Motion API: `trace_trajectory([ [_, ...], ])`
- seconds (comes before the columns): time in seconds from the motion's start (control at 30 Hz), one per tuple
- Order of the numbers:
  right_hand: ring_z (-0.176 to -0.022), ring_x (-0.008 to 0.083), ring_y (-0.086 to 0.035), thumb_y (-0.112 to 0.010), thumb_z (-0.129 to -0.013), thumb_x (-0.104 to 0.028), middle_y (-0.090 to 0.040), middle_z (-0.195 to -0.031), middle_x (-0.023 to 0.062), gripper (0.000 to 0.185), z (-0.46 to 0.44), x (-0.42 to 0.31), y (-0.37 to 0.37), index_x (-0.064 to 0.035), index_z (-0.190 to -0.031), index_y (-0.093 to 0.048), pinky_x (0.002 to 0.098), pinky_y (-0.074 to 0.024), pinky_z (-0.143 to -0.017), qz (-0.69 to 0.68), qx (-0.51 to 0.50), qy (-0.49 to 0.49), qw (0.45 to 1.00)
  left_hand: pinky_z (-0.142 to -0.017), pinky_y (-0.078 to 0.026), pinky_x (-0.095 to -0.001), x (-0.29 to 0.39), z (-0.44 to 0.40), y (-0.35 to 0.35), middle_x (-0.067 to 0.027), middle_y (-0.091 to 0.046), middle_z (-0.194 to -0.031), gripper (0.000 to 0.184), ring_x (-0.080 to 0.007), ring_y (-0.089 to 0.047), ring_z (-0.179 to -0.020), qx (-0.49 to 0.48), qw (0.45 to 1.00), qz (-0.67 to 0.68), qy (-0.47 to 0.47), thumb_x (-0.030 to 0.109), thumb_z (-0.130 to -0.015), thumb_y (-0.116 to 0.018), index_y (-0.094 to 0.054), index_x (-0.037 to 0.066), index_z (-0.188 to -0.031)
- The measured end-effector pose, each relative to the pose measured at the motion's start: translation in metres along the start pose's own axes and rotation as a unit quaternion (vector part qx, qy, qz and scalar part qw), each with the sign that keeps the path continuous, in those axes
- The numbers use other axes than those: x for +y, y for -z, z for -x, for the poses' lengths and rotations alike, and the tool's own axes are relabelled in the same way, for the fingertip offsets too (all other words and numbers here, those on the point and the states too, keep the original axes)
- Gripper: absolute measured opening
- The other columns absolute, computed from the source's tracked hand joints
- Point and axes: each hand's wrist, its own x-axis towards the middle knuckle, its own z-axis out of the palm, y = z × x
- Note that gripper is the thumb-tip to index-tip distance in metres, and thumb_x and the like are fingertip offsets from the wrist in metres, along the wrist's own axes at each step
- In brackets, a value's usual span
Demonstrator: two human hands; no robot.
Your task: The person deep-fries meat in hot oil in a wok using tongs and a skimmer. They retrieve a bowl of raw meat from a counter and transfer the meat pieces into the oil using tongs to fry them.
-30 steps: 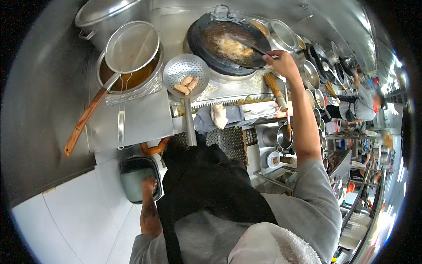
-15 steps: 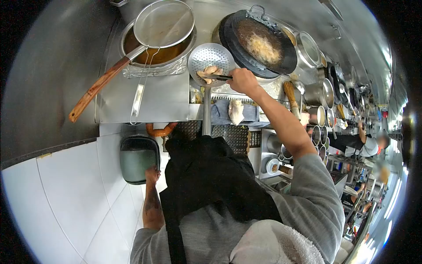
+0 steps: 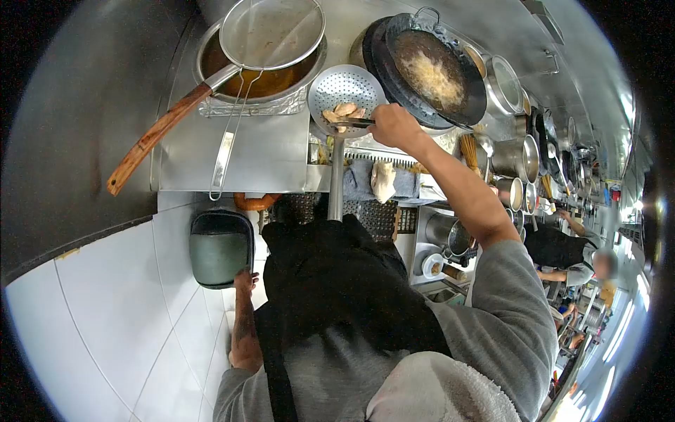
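My right hand (image 3: pixel 396 126) is closed around dark tongs (image 3: pixel 360 122). Their tips reach among several pale golden fried pieces (image 3: pixel 344 110) lying in a perforated metal skimmer (image 3: pixel 339 81). The skimmer's long handle points back to my black apron (image 3: pixel 330 281), its end against the cloth. My left hand (image 3: pixel 245 280) hangs low at my side, beside the rim of a grey-green bin (image 3: pixel 219 257). Its fingers look apart and hold nothing I can see. Right of the skimmer, pale food bubbles in oil in a black wok (image 3: pixel 457 77).
A wooden-handled mesh strainer (image 3: pixel 273 32) rests over a pot of brown liquid (image 3: pixel 209 53) at the back left. A folded blue-grey cloth (image 3: pixel 359 179) lies at the counter's front. Steel pots (image 3: pixel 517 156) line the right side. Farther right stands another person (image 3: pixel 562 246).
The view has shifted slightly. The tongs stay at the fried pieces, which have moved a little in the skimmer. My left hand's fingers are more spread. The other person at the right has changed position.
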Motion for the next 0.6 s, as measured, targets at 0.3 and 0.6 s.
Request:
trace_trajectory([
  [0.3, -0.085, 0.0377, -0.067, -0.069, -0.077, -0.026, -0.067, -0.084, 0.0240, 0.030, -0.064, 0.032, -0.022, 0.0012, -0.089, -0.071, 0.0435, -0.0524, -0.080, -0.042, -0.006, -0.014, 0.999, -0.041, -0.033, -0.0274, 0.002, -0.022, 0.006, -0.0090, -0.069, -0.077, 0.030, -0.0128, -0.054, -0.050, -0.041, 0.997, 0.059, -0.021, 0.032, -0.095, -0.042, -0.057, 0.012, -0.112],
  [0.6, -0.089, 0.0364, -0.067, -0.071, -0.076, -0.022, -0.068, -0.090, 0.0230, 0.025, 0.097, 0.092, 0.103, -0.0043, -0.094, -0.072, 0.0425, -0.0524, -0.081, -0.106, 0.203, -0.218, 0.949, -0.035, -0.031, -0.0240, 0.005, -0.046, 0.006, -0.0095, -0.066, -0.073, 0.030, -0.0121, -0.052, -0.046, -0.146, 0.987, -0.035, -0.056, 0.030, -0.095, -0.041, -0.057, 0.012, -0.112],
])
